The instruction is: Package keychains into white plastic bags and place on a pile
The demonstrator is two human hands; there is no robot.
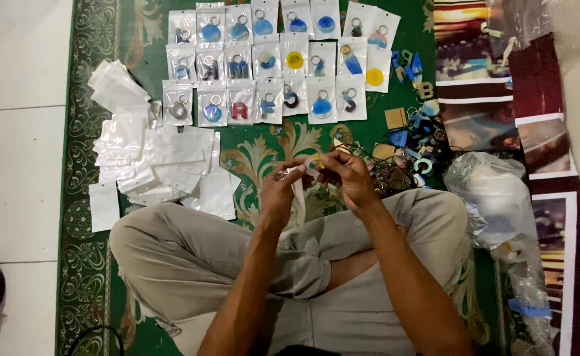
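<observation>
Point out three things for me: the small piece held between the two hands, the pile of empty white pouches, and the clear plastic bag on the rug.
small piece (314, 163), head view, its yellowish middle.
empty white pouches (146, 153), head view, centre of the pile.
clear plastic bag (491, 191), head view, its bulging side.

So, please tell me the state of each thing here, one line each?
Left hand: fingers pinching a small clear pouch.
Right hand: fingers holding a small yellow piece.
Packed keychains: laid in rows on the green rug.
Empty pouches: loosely piled.
Loose keychains: unpacked, heaped.
</observation>
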